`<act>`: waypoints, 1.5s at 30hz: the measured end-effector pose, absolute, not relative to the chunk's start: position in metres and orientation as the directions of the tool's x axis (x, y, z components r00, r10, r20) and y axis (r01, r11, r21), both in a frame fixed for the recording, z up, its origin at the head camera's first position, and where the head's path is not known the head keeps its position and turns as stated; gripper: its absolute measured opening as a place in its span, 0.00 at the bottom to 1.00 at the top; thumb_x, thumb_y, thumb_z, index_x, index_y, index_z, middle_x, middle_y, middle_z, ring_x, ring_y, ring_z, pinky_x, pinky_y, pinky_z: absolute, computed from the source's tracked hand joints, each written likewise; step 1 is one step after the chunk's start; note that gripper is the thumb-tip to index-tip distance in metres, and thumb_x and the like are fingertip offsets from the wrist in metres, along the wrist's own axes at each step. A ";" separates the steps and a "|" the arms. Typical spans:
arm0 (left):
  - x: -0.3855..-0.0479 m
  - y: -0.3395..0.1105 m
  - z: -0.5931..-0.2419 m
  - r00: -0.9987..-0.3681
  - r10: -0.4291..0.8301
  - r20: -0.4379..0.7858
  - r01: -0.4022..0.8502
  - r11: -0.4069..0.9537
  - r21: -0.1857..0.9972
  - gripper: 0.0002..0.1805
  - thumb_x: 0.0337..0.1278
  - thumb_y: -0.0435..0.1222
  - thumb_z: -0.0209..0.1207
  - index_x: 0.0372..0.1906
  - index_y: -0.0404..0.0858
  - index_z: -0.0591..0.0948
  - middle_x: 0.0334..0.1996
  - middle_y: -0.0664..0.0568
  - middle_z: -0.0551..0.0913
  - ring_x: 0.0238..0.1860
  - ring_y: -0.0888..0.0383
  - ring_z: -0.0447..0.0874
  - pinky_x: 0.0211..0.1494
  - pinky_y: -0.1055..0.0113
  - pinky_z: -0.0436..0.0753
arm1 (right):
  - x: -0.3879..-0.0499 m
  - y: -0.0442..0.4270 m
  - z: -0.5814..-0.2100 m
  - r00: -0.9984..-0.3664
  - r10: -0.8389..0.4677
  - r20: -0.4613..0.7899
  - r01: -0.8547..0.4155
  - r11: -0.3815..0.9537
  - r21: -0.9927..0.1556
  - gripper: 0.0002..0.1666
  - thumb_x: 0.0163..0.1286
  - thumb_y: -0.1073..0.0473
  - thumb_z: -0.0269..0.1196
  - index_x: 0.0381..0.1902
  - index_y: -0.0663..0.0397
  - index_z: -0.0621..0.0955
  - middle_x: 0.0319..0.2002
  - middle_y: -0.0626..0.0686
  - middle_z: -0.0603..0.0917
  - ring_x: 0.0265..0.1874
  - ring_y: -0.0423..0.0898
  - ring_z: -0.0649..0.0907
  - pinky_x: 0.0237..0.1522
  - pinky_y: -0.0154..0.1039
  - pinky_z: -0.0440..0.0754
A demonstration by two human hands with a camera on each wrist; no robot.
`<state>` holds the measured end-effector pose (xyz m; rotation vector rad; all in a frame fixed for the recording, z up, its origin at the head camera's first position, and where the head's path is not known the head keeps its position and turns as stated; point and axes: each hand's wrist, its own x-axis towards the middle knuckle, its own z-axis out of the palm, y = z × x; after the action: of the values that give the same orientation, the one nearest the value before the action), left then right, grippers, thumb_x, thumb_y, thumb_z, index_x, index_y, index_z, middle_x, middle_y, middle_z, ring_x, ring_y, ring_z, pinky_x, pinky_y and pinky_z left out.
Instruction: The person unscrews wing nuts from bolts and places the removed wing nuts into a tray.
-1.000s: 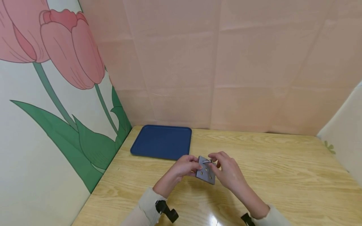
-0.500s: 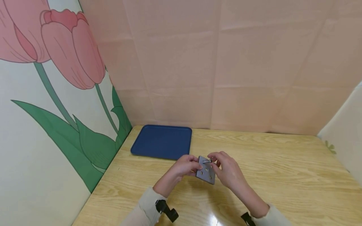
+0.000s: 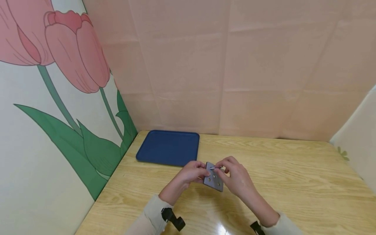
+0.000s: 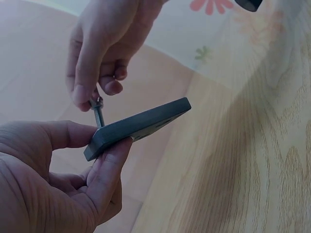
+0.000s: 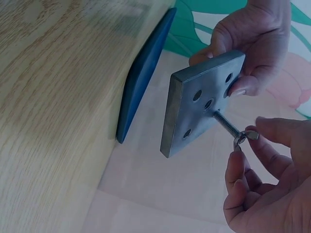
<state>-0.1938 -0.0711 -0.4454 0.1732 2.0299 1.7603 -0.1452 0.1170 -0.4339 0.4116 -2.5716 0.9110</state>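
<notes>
My left hand [image 3: 192,172] pinches a grey square metal plate [image 3: 215,183] by one edge, holding it tilted above the table. Several round holes pierce the plate, plain in the right wrist view. A threaded wing screw [image 5: 227,125] stands out from the plate's face, its tip in or at a hole near the left hand's side; how deep it sits I cannot tell. At its winged head are the thumb and fingers of my right hand [image 3: 235,174], which pinch it. In the left wrist view, the right hand [image 4: 99,53] is above the plate's edge, partly covering the screw's head.
A blue tray [image 3: 168,147] lies at the back left of the wooden table [image 3: 279,169]. Behind it hangs a pinkish cloth [image 3: 182,75]; a tulip-printed panel [image 3: 67,147] borders the left side. Black straps with camera mounts sit on both wrists.
My right thumb and fingers have shifted around the wing screw's head, and now cover more of it in the head view. The plate and left hand have hardly moved.
</notes>
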 end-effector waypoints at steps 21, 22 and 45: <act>-0.192 -0.072 -0.444 -0.893 0.377 -0.248 -0.194 0.175 0.965 0.13 0.59 0.29 0.63 0.49 0.28 0.81 0.35 0.46 0.85 0.31 0.58 0.84 0.40 0.61 0.88 | -0.145 0.118 -0.431 -0.916 -0.119 0.384 -0.325 0.782 -0.532 0.18 0.65 0.57 0.72 0.51 0.56 0.85 0.44 0.51 0.84 0.31 0.43 0.77 0.28 0.34 0.71; -0.192 -0.072 -0.444 -0.893 0.376 -0.248 -0.194 0.176 0.965 0.13 0.59 0.28 0.63 0.48 0.28 0.81 0.34 0.46 0.85 0.31 0.58 0.84 0.40 0.61 0.88 | -0.145 0.118 -0.431 -0.915 -0.120 0.386 -0.327 0.782 -0.531 0.18 0.64 0.58 0.72 0.51 0.55 0.85 0.44 0.51 0.84 0.31 0.43 0.77 0.28 0.34 0.71; -0.195 -0.070 -0.448 -0.888 0.384 -0.252 -0.197 0.177 0.964 0.12 0.58 0.28 0.64 0.47 0.28 0.81 0.34 0.45 0.86 0.31 0.57 0.85 0.40 0.60 0.89 | -0.144 0.118 -0.431 -0.905 -0.138 0.401 -0.358 0.757 -0.546 0.08 0.65 0.61 0.72 0.43 0.48 0.88 0.42 0.50 0.83 0.31 0.44 0.77 0.30 0.35 0.70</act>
<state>-0.1951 -0.0704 -0.4483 0.1752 2.0178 1.7587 -0.1440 0.1182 -0.4311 0.3825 -2.6175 0.9123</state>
